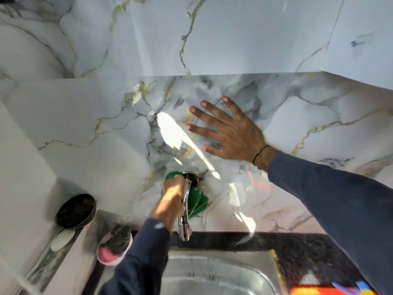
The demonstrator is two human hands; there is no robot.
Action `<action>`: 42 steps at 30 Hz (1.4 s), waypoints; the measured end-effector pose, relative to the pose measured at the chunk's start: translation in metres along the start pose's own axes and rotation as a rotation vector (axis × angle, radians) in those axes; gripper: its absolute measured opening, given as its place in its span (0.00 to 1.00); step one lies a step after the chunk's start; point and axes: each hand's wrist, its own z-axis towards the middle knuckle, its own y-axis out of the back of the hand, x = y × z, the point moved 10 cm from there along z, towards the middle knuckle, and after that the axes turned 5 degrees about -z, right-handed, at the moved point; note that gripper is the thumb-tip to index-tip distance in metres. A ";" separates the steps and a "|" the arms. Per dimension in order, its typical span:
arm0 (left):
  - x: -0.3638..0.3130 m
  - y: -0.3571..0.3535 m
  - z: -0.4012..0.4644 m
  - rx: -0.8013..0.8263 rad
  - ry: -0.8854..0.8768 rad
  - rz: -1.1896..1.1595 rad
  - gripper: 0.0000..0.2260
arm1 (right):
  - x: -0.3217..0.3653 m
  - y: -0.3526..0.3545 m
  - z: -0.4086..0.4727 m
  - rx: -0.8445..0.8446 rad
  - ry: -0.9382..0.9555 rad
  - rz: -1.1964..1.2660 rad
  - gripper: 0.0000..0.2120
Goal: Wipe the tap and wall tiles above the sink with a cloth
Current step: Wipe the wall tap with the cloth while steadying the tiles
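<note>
A chrome tap [185, 211] sticks out of the marble-patterned wall tiles [297, 116] above a steel sink [214, 273]. My left hand [171, 201] grips a green cloth [197, 201] pressed around the tap's base where it meets the wall. The cloth shows above my fingers and hangs to the right of the tap. Higher on the wall, my right hand [228, 130] lies flat with its fingers spread on the tiles, holding nothing.
A pink tub with a dark scrubber [114, 243] sits left of the sink on the ledge. A dark round lid or dish [75, 210] rests further left. A black granite counter [297, 248] borders the sink. Something bright orange and blue [331, 290] lies at the bottom right.
</note>
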 end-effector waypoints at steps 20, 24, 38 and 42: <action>-0.005 -0.087 0.013 -0.086 -0.982 1.170 0.22 | -0.041 -0.118 -0.037 -0.035 -0.067 -0.048 0.36; 0.033 -0.061 0.004 0.012 -0.963 0.995 0.31 | -0.034 -0.120 -0.045 0.010 -0.070 -0.039 0.36; 0.120 0.016 0.076 0.079 -0.068 -0.201 0.18 | 0.008 -0.133 -0.028 0.526 -0.217 0.034 0.37; 0.114 0.045 0.059 0.076 -0.215 -0.042 0.12 | 0.052 -0.111 -0.072 0.572 -0.699 0.567 0.34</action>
